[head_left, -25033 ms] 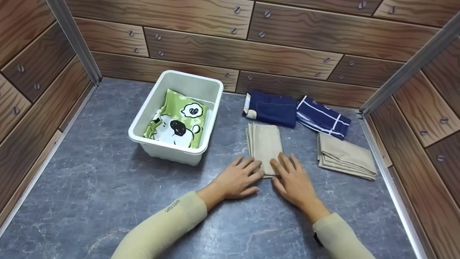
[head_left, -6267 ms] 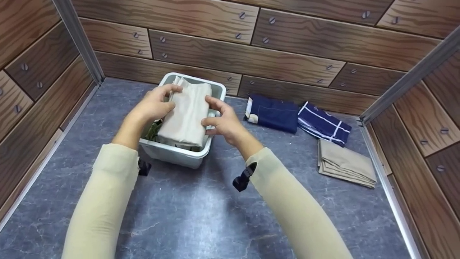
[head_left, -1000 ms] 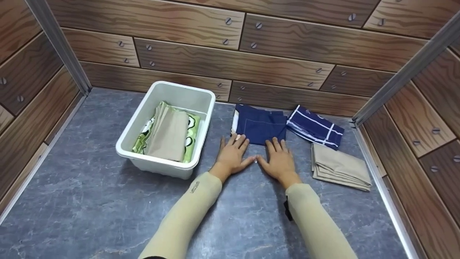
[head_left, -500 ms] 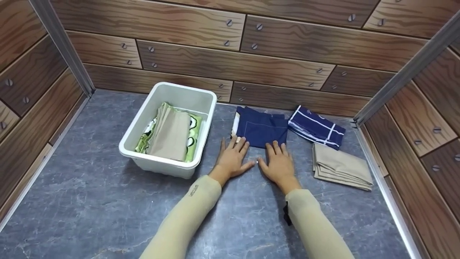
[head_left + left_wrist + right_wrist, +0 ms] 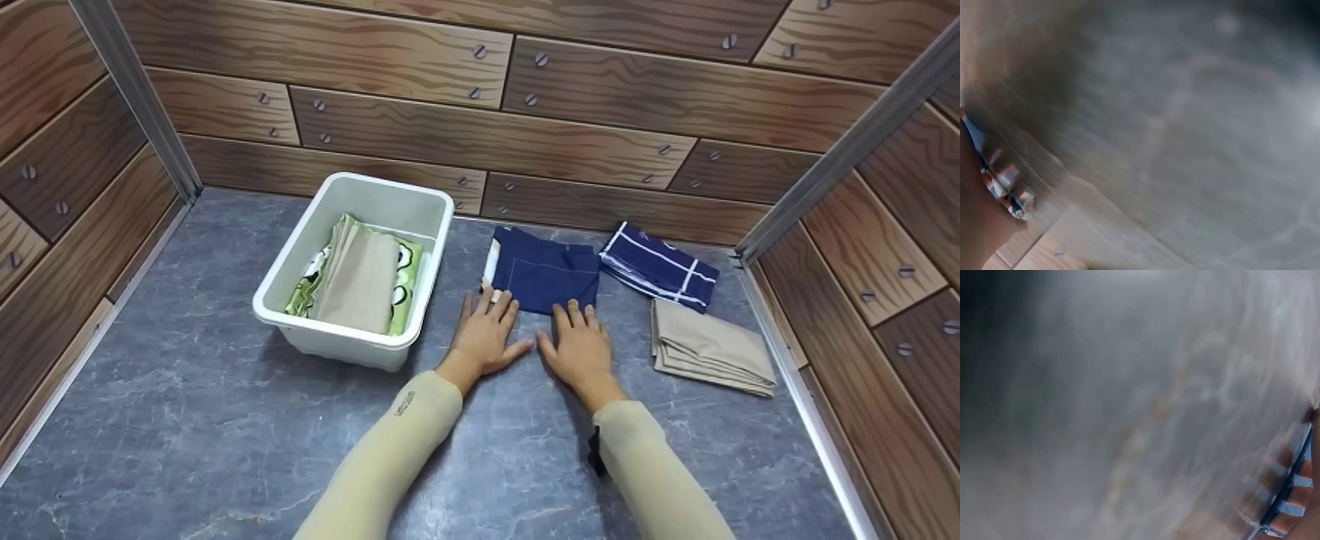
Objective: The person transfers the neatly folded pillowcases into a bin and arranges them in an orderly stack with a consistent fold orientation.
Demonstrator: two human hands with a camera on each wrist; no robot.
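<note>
Cream sleeves (image 5: 382, 457), reaching in from the bottom edge over grey marbled tabletop (image 5: 187, 420), with dark lettering on the left one and a black strap (image 5: 595, 451) at the right cuff. Just ahead, left hand (image 5: 481, 337) and right hand (image 5: 581, 349), backs uppermost, fingers straight and fanned, thumbs angled inward with a narrow gap between. Under the fingertips of both, the near edge of a folded navy cloth (image 5: 547, 274), lying flat on the tabletop; left fingers at its pale near corner, right fingers towards the opposite corner. From the wrist cameras, mostly blurred tabletop, with fingers and a sliver of blue cloth at the margin.

Off to the left, near the left hand but apart from it, a white box (image 5: 337, 346); inside, a folded beige cloth (image 5: 360, 281) on top of a green patterned cloth (image 5: 401, 307). Over to the right, a layered beige cloth (image 5: 712, 349). Farther back, just beside the folded navy cloth, a white-lined navy cloth (image 5: 660, 262). Behind everything, wood-plank panelling (image 5: 405, 112) between metal posts (image 5: 135, 97).
</note>
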